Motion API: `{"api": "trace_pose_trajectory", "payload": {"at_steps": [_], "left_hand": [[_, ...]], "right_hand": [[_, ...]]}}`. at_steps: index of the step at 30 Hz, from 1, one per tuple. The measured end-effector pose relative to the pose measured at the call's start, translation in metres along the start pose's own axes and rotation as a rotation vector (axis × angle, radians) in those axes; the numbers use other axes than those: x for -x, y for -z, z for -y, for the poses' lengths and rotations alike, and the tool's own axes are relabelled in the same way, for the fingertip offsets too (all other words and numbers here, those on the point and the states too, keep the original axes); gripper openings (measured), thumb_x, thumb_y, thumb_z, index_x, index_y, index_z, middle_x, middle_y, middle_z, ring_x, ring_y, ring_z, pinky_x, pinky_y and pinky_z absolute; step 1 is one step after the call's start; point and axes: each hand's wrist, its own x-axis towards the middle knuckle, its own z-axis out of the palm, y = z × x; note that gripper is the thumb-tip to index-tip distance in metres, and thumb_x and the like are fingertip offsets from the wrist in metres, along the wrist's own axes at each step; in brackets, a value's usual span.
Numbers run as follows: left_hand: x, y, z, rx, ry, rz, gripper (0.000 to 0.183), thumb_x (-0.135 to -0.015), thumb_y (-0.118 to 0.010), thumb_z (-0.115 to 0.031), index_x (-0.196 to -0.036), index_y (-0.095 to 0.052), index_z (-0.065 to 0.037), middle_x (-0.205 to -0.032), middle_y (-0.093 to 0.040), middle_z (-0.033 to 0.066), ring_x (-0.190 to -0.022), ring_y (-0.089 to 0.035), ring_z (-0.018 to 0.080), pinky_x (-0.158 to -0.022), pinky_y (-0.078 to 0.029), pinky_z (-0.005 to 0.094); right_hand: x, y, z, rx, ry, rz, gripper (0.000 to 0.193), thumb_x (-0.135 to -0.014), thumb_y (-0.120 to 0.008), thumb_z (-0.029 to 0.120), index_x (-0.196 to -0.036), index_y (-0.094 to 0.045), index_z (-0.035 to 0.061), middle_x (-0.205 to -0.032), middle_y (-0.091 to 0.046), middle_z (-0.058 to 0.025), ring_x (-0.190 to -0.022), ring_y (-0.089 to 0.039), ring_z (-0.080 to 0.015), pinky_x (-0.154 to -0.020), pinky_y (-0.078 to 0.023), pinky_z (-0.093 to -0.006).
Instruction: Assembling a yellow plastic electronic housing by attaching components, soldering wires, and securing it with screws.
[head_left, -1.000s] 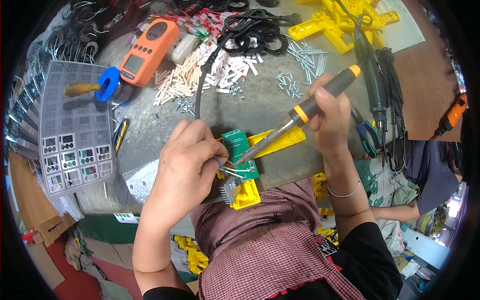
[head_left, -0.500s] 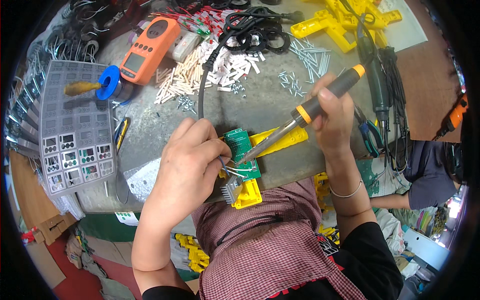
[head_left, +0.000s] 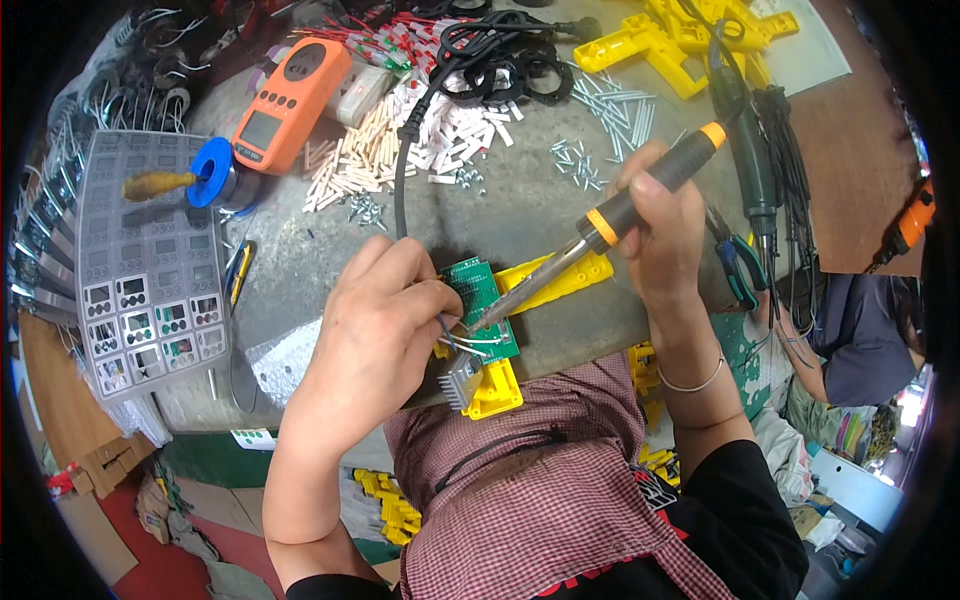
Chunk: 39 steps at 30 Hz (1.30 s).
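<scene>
A soldering iron (head_left: 655, 187) with a black and yellow handle is in the grip of my right hand (head_left: 668, 240). Its metal tip reaches down-left to a green circuit board (head_left: 480, 284), close to where thin wires (head_left: 483, 343) meet it. At the board's left edge, my left hand (head_left: 380, 320) is closed in a pinch on a wire; the fingertips are partly hidden. The board lies over a yellow plastic housing (head_left: 565, 282), whose near end (head_left: 494, 390) sticks out toward me. Beside that end is a grey finned heat sink (head_left: 459, 384).
An orange multimeter (head_left: 292, 105), a blue solder spool (head_left: 212, 175) and a sheet of small labels (head_left: 150, 260) occupy the left. Screws (head_left: 615, 110), wooden sticks (head_left: 355, 160) and yellow housings (head_left: 680, 45) lie beyond. Pliers (head_left: 738, 270) sit at right, near another person's arm (head_left: 800, 350).
The whole view has shifted slightly. My hands and the iron keep almost the same pose over the board. At the right, the other person's arm has moved up toward the pliers.
</scene>
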Motion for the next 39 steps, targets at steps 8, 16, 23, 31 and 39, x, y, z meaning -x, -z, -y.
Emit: {"api": "trace_pose_trajectory", "payload": {"at_steps": [8,16,23,31,39], "left_hand": [[-0.001,0.001,0.001,-0.011,-0.014,0.021,0.019,-0.063,-0.067,0.008,-0.079,-0.066,-0.002,-0.082,-0.052,0.0083,-0.081,-0.052,0.0274,-0.071,-0.045,0.0365],[-0.001,0.001,0.000,-0.009,-0.011,0.020,0.018,-0.063,-0.067,0.008,-0.078,-0.066,-0.002,-0.081,-0.051,0.0084,-0.081,-0.051,0.0272,-0.070,-0.045,0.0364],[-0.001,0.000,-0.001,-0.002,-0.004,0.013,0.017,-0.064,-0.068,0.007,-0.078,-0.067,-0.002,-0.080,-0.051,0.0078,-0.080,-0.051,0.0267,-0.069,-0.045,0.0363],[0.000,0.000,-0.002,-0.007,0.001,0.000,0.017,-0.064,-0.068,0.007,-0.078,-0.067,-0.002,-0.080,-0.052,0.0080,-0.080,-0.052,0.0270,-0.069,-0.045,0.0366],[-0.001,0.001,-0.003,-0.014,0.009,0.002,0.018,-0.063,-0.068,0.007,-0.078,-0.067,-0.002,-0.080,-0.052,0.0077,-0.080,-0.053,0.0269,-0.070,-0.045,0.0368]], "right_hand": [[0.000,-0.001,0.000,-0.026,0.000,-0.003,0.022,-0.090,-0.060,0.026,-0.089,-0.056,0.0036,-0.066,-0.053,0.0010,-0.049,-0.044,-0.0014,-0.045,-0.034,-0.0164],[0.000,-0.003,0.002,-0.033,-0.014,-0.010,0.021,-0.090,-0.060,0.025,-0.089,-0.056,0.0048,-0.066,-0.052,0.0013,-0.048,-0.043,-0.0012,-0.044,-0.032,-0.0163],[-0.002,0.004,0.001,-0.090,-0.012,-0.046,0.020,-0.088,-0.058,0.026,-0.085,-0.055,0.0063,-0.065,-0.049,0.0021,-0.046,-0.040,-0.0016,-0.042,-0.031,-0.0163],[-0.004,-0.001,0.007,-0.055,0.000,-0.095,0.026,-0.086,-0.058,0.031,-0.083,-0.052,0.0059,-0.062,-0.045,0.0017,-0.046,-0.035,-0.0028,-0.045,-0.031,-0.0183],[-0.005,0.009,0.013,0.041,-0.019,-0.132,0.026,-0.086,-0.059,0.032,-0.085,-0.056,0.0060,-0.063,-0.048,0.0019,-0.046,-0.039,-0.0024,-0.042,-0.028,-0.0181]]}}
